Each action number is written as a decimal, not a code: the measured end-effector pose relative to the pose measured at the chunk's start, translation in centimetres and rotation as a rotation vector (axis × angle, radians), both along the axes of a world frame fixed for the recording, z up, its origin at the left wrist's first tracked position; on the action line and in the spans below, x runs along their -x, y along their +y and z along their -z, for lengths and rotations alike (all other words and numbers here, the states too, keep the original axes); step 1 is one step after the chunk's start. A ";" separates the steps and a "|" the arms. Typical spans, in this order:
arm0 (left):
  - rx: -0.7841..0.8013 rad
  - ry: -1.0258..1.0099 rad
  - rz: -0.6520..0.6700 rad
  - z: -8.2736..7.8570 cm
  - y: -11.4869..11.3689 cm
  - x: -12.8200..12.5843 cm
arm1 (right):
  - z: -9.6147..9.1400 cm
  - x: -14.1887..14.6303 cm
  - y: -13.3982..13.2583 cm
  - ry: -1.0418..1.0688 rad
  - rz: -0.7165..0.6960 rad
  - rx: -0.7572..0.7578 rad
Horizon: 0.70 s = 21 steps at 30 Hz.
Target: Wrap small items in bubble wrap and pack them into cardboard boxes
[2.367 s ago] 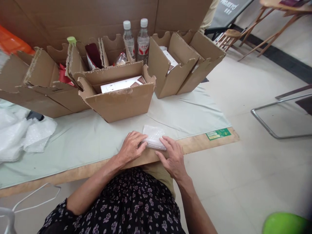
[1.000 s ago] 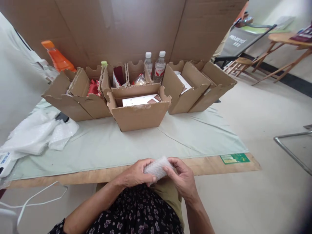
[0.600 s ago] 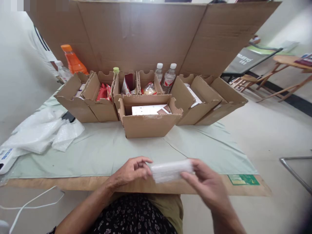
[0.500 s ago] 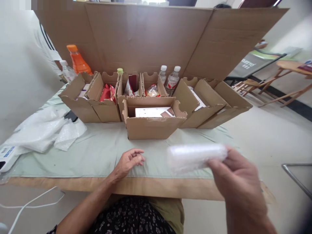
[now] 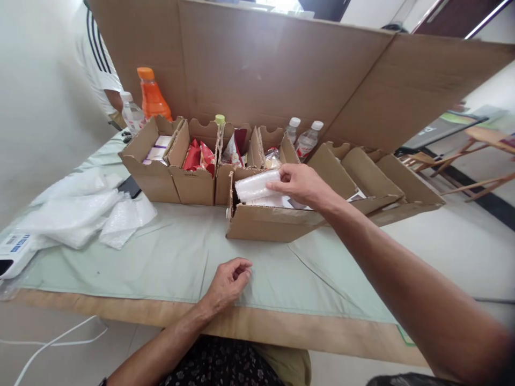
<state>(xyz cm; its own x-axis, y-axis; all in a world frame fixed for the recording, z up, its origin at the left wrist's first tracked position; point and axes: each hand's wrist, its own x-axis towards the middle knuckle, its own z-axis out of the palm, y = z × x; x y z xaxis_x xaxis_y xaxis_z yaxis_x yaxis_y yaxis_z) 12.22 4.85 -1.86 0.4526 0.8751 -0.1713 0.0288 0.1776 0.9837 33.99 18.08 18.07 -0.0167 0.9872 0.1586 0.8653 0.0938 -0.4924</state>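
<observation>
Nearest, a floral-print lap sits against the wooden table edge (image 5: 257,335), and a white cable (image 5: 60,338) loops below it on the left. Just past the edge, the left hand (image 5: 229,284) rests on the pale green cloth (image 5: 173,257), its fingers loosely curled in and holding nothing.

The right arm reaches forward from the lower right. The right hand (image 5: 300,185) grips one end of a bubble-wrapped packet (image 5: 255,186) between thumb and fingers. The packet lies roughly level, over the open top of the front box (image 5: 269,224) and partly below its rim. Under it in that box lies a flat white carton (image 5: 276,202).

To the left on the cloth is a heap of bubble wrap (image 5: 80,214), with a white device (image 5: 14,252) at its near side and a black phone (image 5: 129,186) at its far side.

Behind the front box stands a row of open cardboard boxes (image 5: 193,182). These hold pale packets (image 5: 155,153), red packets (image 5: 199,156) and a dark red and white bag (image 5: 234,150). The boxes to the right (image 5: 386,182) lean outward.

Two water bottles (image 5: 309,140) stand behind the row. An orange bottle (image 5: 151,99) and a small clear bottle (image 5: 131,113) stand at the far left.

A tall cardboard sheet (image 5: 281,69) rises behind it all. A person in a white striped shirt (image 5: 98,59) is at its left end, and wooden chairs (image 5: 483,145) are at the far right.
</observation>
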 end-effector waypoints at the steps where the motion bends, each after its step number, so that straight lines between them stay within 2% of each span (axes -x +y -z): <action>1: -0.006 0.002 0.001 0.0 0.0 0.0 | -0.5 0.5 -0.1 -0.131 0.024 -0.011; 5: -0.035 0.019 0.013 -0.5 0.0 0.0 | -3.2 4.4 -1.2 -0.438 0.072 -0.002; 7: -0.051 0.032 0.020 -0.8 0.0 0.1 | -4.0 6.7 -1.1 -0.524 0.011 0.062; 10: -0.066 0.046 0.030 -0.9 0.1 0.2 | -4.1 9.2 0.1 -0.612 -0.085 0.191; 15: -0.078 0.051 0.029 -0.6 0.1 0.1 | -3.6 10.2 2.5 -0.585 -0.186 0.297; 18: -0.086 0.046 0.026 -0.4 0.0 0.0 | -3.6 10.1 2.9 -0.548 -0.250 0.403; 21: -0.096 0.040 0.027 -0.4 0.1 0.0 | -3.1 10.0 2.9 -0.575 -0.265 0.419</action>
